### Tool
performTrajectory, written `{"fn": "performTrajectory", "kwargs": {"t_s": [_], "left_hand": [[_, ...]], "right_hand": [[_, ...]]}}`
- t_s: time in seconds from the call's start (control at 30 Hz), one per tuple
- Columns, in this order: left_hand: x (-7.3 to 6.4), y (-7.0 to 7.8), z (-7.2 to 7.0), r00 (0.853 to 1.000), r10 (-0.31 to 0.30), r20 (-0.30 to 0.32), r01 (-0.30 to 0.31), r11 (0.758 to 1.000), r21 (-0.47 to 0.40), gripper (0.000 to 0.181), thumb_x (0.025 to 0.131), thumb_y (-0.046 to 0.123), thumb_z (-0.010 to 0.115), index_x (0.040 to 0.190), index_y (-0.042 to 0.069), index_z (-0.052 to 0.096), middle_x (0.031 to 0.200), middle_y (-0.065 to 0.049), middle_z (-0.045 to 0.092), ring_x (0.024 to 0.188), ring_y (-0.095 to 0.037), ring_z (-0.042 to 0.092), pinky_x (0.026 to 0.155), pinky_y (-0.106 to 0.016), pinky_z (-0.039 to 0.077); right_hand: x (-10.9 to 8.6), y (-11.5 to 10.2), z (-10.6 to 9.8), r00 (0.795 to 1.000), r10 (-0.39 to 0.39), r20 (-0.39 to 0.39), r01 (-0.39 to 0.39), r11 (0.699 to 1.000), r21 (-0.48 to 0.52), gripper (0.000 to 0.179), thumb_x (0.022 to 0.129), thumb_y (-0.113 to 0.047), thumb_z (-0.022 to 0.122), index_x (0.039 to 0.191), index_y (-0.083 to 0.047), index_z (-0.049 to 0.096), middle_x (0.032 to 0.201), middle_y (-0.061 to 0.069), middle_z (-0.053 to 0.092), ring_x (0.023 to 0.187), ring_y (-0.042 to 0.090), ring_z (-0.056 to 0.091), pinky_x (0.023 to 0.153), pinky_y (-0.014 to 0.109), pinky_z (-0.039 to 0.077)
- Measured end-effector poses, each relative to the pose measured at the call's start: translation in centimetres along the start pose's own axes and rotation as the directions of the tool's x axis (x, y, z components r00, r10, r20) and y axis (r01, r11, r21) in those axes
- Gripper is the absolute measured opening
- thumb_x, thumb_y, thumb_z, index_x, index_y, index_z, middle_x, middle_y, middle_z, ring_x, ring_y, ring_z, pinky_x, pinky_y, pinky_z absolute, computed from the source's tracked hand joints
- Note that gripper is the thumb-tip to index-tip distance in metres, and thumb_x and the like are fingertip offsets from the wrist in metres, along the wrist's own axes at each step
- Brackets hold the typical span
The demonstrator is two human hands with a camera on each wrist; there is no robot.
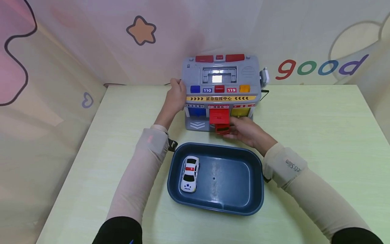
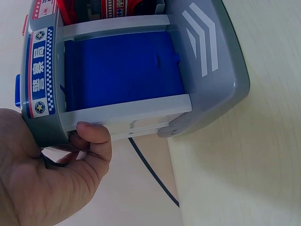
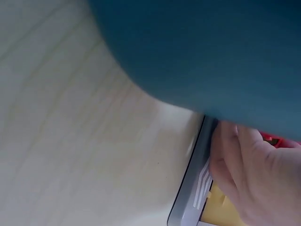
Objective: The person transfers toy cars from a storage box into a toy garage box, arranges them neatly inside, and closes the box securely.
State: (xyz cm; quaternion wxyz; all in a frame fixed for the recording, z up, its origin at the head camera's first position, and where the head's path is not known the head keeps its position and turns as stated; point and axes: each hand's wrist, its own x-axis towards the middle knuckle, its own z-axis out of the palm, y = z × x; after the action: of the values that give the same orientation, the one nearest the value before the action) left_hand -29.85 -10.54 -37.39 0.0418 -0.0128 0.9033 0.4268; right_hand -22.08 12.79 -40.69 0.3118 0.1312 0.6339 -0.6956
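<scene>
A grey toy emergency-station garage [image 1: 193, 73] stands at the back of the table, with blue, red and yellow doors in its front. My left hand [image 1: 176, 96] grips its left side; in the left wrist view the thumb and fingers [image 2: 96, 134] curl around the edge beside the shut blue door [image 2: 122, 68]. The red middle door [image 1: 219, 116] is swung up and outward. Beneath it, my right hand [image 1: 248, 131] pinches a red toy car [image 1: 222, 129] at the bay's mouth. Part of the car is hidden by the door and fingers. The yellow door [image 1: 240, 112] is down.
Between the forearms sits a dark blue tray [image 1: 216, 209], just in front of the garage, with a white toy police car [image 1: 190, 174] at its left. A printed cloth [image 1: 213, 30] hangs behind the table. A dark cord [image 2: 153, 172] runs behind the garage.
</scene>
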Motion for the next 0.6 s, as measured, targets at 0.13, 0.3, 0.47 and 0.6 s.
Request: {"fn": "performTrajectory", "kwargs": {"t_s": [0.13,0.3,0.47,0.6], "left_hand": [[-0.05,0.12,-0.01,1.0,-0.006,-0.001,0.006,1.0,0.007,0.042,0.11,0.035,0.014,0.134,0.004,0.029,0.088,-0.014,0.053,0.056,-0.018,0.049,0.051,-0.026,0.042],[-0.19,0.33,-0.04,1.0,-0.01,-0.002,0.01,1.0,0.001,0.042,0.11,0.035,0.014,0.135,0.005,0.029,0.088,-0.014,0.053,0.056,-0.018,0.049,0.051,-0.026,0.041],[-0.2,0.38,-0.06,1.0,-0.014,0.0,0.014,1.0,0.002,0.043,0.11,0.035,0.014,0.136,0.005,0.029,0.091,-0.015,0.054,0.058,-0.019,0.05,0.052,-0.026,0.042],[-0.17,0.26,-0.06,1.0,-0.019,0.004,0.019,1.0,0.006,0.043,0.11,0.035,0.014,0.136,0.005,0.029,0.092,-0.015,0.054,0.06,-0.019,0.05,0.052,-0.026,0.043]], "right_hand": [[0.05,0.04,-0.24,1.0,0.004,0.019,-0.005,0.999,0.043,0.059,0.108,-0.028,0.044,0.158,-0.009,0.02,0.155,0.018,0.037,0.135,0.033,0.045,0.108,0.041,0.045],[0.06,0.12,-0.41,0.999,0.003,0.032,-0.005,0.996,0.087,0.057,0.108,-0.024,0.042,0.158,-0.009,0.021,0.155,0.017,0.036,0.135,0.032,0.044,0.11,0.041,0.043],[0.0,0.08,-0.46,0.999,-0.01,0.052,0.004,0.995,0.1,0.056,0.107,-0.019,0.043,0.157,-0.006,0.023,0.156,0.017,0.036,0.138,0.032,0.042,0.113,0.041,0.039],[0.11,0.13,-0.45,0.998,-0.013,0.06,0.009,0.998,0.06,0.055,0.106,-0.01,0.046,0.157,-0.002,0.026,0.157,0.017,0.035,0.138,0.032,0.043,0.114,0.04,0.037]]}}
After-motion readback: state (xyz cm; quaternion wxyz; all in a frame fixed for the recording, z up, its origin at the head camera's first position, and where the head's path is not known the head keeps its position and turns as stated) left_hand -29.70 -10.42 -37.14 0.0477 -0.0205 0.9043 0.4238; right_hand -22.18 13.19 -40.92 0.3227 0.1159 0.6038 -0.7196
